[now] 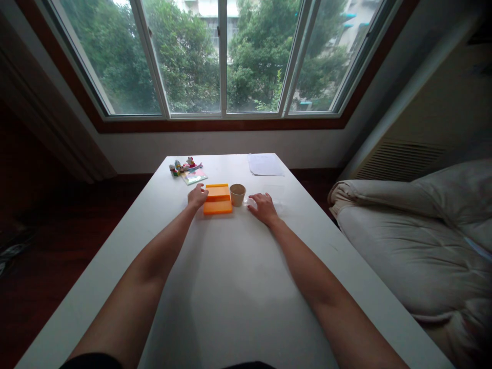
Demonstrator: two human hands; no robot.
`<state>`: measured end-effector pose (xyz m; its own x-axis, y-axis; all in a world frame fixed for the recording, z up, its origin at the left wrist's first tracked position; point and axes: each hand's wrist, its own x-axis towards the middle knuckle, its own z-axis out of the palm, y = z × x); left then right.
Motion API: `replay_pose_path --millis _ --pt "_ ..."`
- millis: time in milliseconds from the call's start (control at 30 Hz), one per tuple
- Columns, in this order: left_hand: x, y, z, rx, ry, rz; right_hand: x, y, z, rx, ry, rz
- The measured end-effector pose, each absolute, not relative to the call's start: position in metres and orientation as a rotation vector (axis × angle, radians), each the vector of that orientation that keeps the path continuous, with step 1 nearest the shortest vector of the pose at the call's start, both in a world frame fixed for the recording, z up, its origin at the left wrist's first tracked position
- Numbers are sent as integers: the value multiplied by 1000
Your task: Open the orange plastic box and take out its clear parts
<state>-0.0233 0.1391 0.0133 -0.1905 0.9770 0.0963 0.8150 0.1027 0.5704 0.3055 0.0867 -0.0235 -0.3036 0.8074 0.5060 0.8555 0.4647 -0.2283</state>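
An orange case lies on the white table, with a ridge across its middle. My left hand is at its left edge, fingers curled around that side. Just right of the case stands a brown paper cup, upright, its open mouth showing. Beyond the cup, my right hand rests low over the table. A clear plastic piece shows between its thumb and fingers; the exact shape is hard to make out.
Small colourful figurines and a flat, pastel-printed packet sit at the far left of the table. White paper sheets lie at the far right. A window is behind the table; a padded sofa stands to the right.
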Motion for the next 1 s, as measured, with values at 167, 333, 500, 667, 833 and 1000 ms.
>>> replay_pose_path --millis 167,333,500,667,833,1000 --pt "-14 126 14 1977 2034 907 308 84 -15 -1363 -1928 -133" --pt "4 86 12 2201 1811 1337 306 73 5 -1227 -1649 -193" --pt "23 40 13 2277 1405 1445 269 51 16 -944 -1779 -153" --pt "32 16 12 2107 1113 1360 227 27 15 -849 -2001 -1" --pt "33 12 7 1824 1065 1348 221 22 13 -831 -2067 101" --pt "37 10 6 1644 1116 1365 222 22 11 -858 -2144 125"
